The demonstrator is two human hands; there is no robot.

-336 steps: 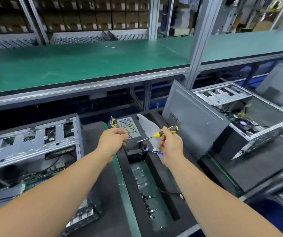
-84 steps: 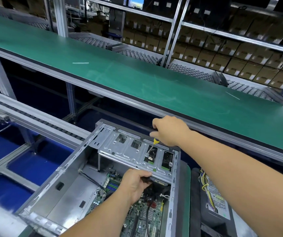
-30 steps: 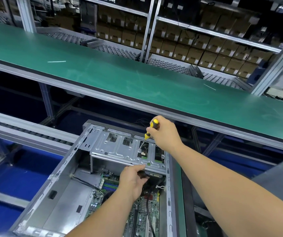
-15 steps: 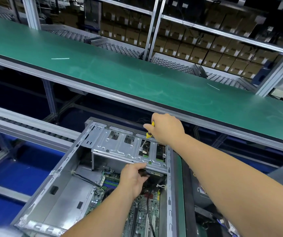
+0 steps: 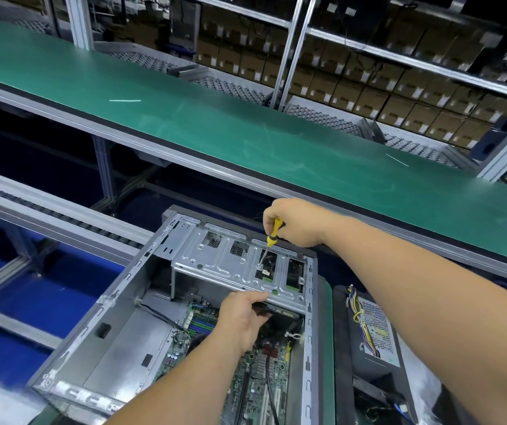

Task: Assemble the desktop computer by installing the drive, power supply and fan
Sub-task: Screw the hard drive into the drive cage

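We note an open desktop case lying on its side at the near edge of the worktop, side panel off, interior facing up. Inside it, along the floor, sits a green motherboard with slots, a red-finned part and a black cable running across it. Across the far end of the case spans a silver drive cage, a stamped metal plate with several rectangular cut-outs; through the two right cut-outs we see a dark drive with green tabs below it.

Our right hand is curled around a screwdriver with a yellow-and-black handle, held nearly upright; its tip meets a screw at the edge of one cut-out. Our left hand reaches into the case under the front lip of the cage, thumb on the lip and fingers curled around a dark part beneath it; what that part is we cannot tell.

To the right of the case, apart from it, a power supply lies with its perforated grille up and a bundle of yellow and black wires at its far end.

Behind the case runs a raised green shelf; beyond that, racks hold rows of brown cardboard boxes.
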